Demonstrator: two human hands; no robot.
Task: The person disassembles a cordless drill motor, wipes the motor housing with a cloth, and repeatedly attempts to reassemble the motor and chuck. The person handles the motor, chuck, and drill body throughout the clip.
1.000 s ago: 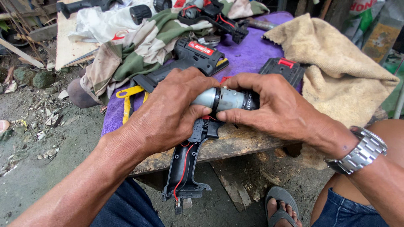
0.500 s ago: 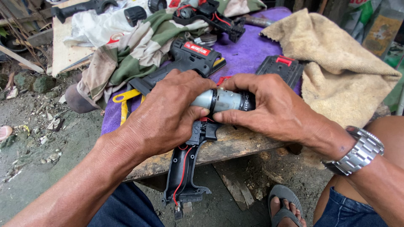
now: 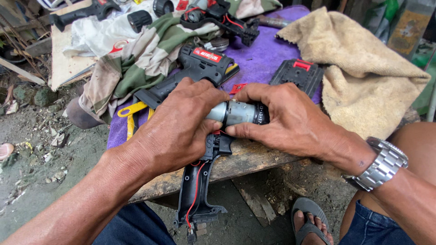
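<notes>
Head view, two hands (image 3: pixel 181 131) (image 3: pixel 290 120), one motor (image 3: pixel 236 112)

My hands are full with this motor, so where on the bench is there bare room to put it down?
Bare purple cloth shows between the black drill and the black battery pack. The bare wooden edge lies below the right hand. The back is crowded: camouflage cloth, opened drill, beige towel.
</notes>
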